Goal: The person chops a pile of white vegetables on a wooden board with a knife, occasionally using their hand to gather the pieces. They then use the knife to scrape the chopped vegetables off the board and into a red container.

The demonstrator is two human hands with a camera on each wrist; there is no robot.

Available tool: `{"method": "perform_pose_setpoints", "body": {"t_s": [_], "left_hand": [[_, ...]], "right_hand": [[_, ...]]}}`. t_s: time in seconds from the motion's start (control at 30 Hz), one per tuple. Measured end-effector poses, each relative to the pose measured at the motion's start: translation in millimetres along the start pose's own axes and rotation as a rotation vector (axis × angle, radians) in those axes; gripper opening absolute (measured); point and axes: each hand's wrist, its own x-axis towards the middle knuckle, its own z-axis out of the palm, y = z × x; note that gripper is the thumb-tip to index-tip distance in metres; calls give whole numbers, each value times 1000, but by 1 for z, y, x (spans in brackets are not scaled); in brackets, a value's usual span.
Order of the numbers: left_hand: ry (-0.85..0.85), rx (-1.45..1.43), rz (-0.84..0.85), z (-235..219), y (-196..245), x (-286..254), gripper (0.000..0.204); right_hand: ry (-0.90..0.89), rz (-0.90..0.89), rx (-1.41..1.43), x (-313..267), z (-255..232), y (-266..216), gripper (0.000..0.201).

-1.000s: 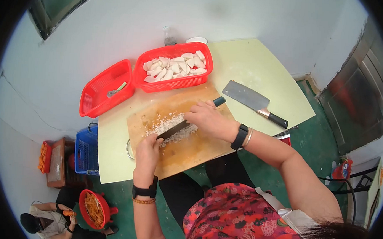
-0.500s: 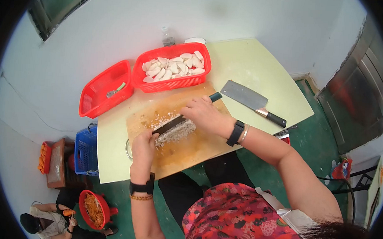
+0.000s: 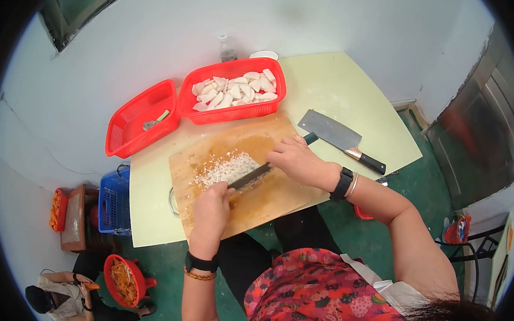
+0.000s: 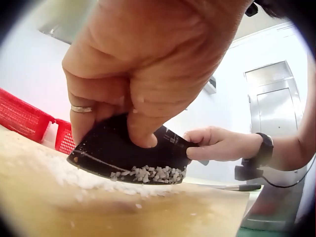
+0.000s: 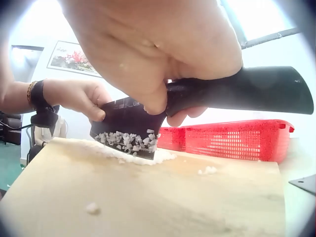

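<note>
A kitchen knife with a dark blade (image 3: 251,176) lies across the near right side of a heap of finely chopped white pieces (image 3: 224,168) on the wooden cutting board (image 3: 260,210). My left hand (image 3: 210,213) pinches the blade's far end between thumb and fingers, as the left wrist view shows. The right hand (image 3: 304,165) grips the dark handle (image 5: 242,91) close to the blade, with the handle's end sticking out behind it. White bits (image 4: 153,174) cling to the blade's side just above its edge.
A red basket (image 3: 198,118) of cut white vegetable pieces stands behind the board, beside another red basket (image 3: 130,139) holding a small green item. A cleaver (image 3: 331,129) lies to the right on the pale table (image 3: 382,103). Another person (image 3: 67,296) sits at lower left near a red basin (image 3: 140,279).
Both hands and the knife have shifted right and toward my body, from over the middle of the chopped heap to its near right side. Both hands keep hold of the knife.
</note>
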Motion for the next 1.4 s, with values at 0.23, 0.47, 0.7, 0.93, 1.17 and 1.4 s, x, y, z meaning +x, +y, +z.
{"method": "perform_pose_setpoints", "body": {"t_s": [0.23, 0.47, 0.7, 0.93, 1.17, 1.4], "left_hand": [[9, 20, -91, -2, -8, 9, 19], [28, 42, -112, -6, -33, 10, 19], [39, 1, -130, -5, -39, 16, 18], [48, 3, -132, -10, -36, 13, 22], [43, -13, -151, -10, -37, 21, 21], [53, 8, -153, -11, -37, 22, 22]], "right_hand": [[26, -29, 19, 21, 10, 5, 14], [45, -58, 35, 44, 31, 2, 12], [66, -53, 9, 46, 37, 1, 11], [40, -68, -38, 53, 29, -1, 10], [94, -44, -8, 53, 28, 1, 13], [91, -35, -35, 58, 27, 3, 9]]}}
